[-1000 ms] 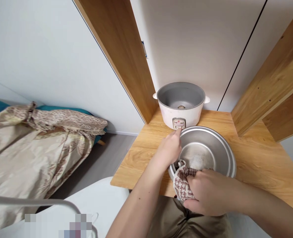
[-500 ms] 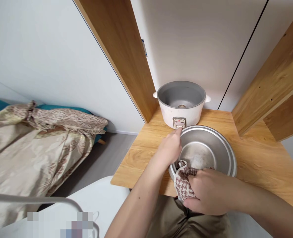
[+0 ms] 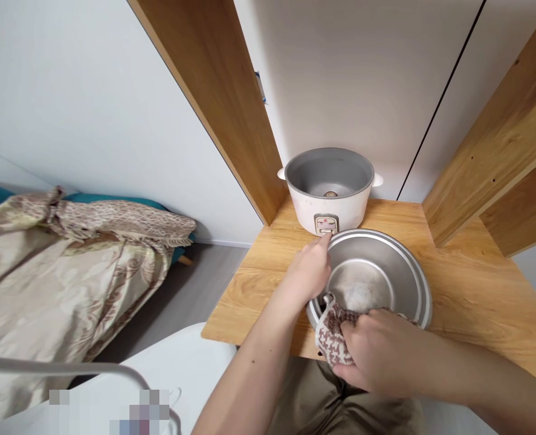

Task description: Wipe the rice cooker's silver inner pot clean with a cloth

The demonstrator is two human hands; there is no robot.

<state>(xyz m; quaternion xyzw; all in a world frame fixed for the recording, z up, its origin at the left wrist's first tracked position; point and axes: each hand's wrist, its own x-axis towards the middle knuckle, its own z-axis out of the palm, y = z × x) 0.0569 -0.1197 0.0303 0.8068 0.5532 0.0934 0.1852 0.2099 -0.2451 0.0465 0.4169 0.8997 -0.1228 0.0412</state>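
A round silver metal pot [image 3: 371,251] lies with its inside facing me at the table's front edge, above my lap. My left hand [image 3: 310,269] is closed at its left rim, index finger stretched along the edge; the other fingers are partly hidden. In my right hand [image 3: 376,347] is a bunched brown-and-white houndstooth cloth [image 3: 333,335], pressed against the pot's near side. Just behind the pot stands a white rice cooker body [image 3: 304,208] without a lid, its grey inside and round centre plate showing. My left fingertip appears close to the cooker's front switch.
The wooden table [image 3: 467,290] has upright boards on both sides and a pale wall behind. At far left is a bed or sofa with a patterned cover [image 3: 68,284]. A white chair-like surface [image 3: 190,356] with a grey tube is at lower left.
My right hand and the cloth have shifted slightly left and down along the pot's near side. My left hand keeps its place on the rim. The whole view has moved a little.
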